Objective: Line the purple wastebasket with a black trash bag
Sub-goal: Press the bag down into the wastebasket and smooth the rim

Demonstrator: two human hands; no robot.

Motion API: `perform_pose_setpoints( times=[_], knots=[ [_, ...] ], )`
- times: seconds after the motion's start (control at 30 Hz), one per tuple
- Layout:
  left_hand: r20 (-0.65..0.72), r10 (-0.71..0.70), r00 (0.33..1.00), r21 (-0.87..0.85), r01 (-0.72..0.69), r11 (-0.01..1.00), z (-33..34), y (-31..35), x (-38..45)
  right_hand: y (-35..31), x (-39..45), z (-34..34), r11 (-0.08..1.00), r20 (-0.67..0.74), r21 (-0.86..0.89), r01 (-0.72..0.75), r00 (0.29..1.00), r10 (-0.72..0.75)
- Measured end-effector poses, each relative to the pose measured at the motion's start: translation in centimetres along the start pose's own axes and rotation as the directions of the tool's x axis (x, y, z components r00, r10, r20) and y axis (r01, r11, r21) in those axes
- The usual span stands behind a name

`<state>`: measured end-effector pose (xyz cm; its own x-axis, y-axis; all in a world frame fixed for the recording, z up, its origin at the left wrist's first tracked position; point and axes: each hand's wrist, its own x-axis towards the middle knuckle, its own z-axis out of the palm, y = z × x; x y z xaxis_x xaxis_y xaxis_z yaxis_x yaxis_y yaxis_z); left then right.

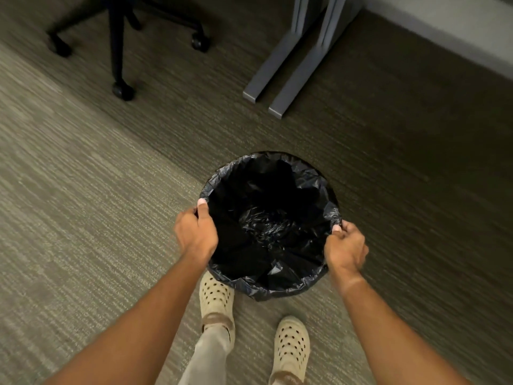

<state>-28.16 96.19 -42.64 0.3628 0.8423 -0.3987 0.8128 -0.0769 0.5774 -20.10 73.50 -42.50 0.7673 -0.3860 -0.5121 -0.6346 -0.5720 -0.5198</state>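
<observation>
Striped carpet (83, 190), office chair (119, 37), grey desk legs (291, 65).

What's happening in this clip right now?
A person stands over a wastebasket on the carpet. A black trash bag already sits inside it, its edge folded over the rim all round. The left hand and right hand grip the bag's edge on opposite sides. The bin's own colour is hidden.

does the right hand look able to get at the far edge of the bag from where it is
Probably yes: the right hand grips the trash bag at the near-right rim, and nothing lies between it and the far edge.
</observation>
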Motion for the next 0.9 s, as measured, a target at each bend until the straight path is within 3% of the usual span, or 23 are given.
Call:
perform_pose_setpoints(
  times=[0.3,0.43,0.57,0.67,0.77,0.83,0.9],
  knots=[
    [0.187,0.055,0.981,0.036,-0.063,0.997,1.6,9.3,8.7,-8.1,4.5,2.0,0.990,-0.080,0.064,-0.123,0.989,0.128],
    [0.296,0.053,0.954,0.007,-0.058,0.998,2.7,13.1,12.0,-11.0,7.3,3.0,0.997,-0.081,0.014,-0.078,0.994,0.078],
    [0.358,0.000,0.934,0.082,-0.031,0.996,5.0,16.3,15.5,-12.5,11.4,4.0,1.000,-0.090,0.010,-0.009,0.996,0.010],
    [0.478,0.032,0.878,0.082,-0.081,0.993,7.9,16.7,19.3,-13.3,14.2,4.8,1.000,-0.085,-0.006,0.008,0.996,-0.009],
    [0.576,0.133,0.806,0.084,-0.220,0.972,10.3,16.6,21.6,-13.7,16.6,5.6,1.000,-0.074,0.007,-0.030,0.997,0.030],
    [0.577,0.156,0.802,0.049,-0.224,0.973,10.2,17.9,20.8,-13.8,17.8,5.8,0.999,-0.065,0.008,-0.031,0.997,0.032],
    [0.609,0.130,0.782,-0.034,-0.138,0.990,10.6,18.4,21.2,-14.0,18.7,6.0,1.000,-0.070,0.012,-0.019,0.997,0.019]
  ],
)
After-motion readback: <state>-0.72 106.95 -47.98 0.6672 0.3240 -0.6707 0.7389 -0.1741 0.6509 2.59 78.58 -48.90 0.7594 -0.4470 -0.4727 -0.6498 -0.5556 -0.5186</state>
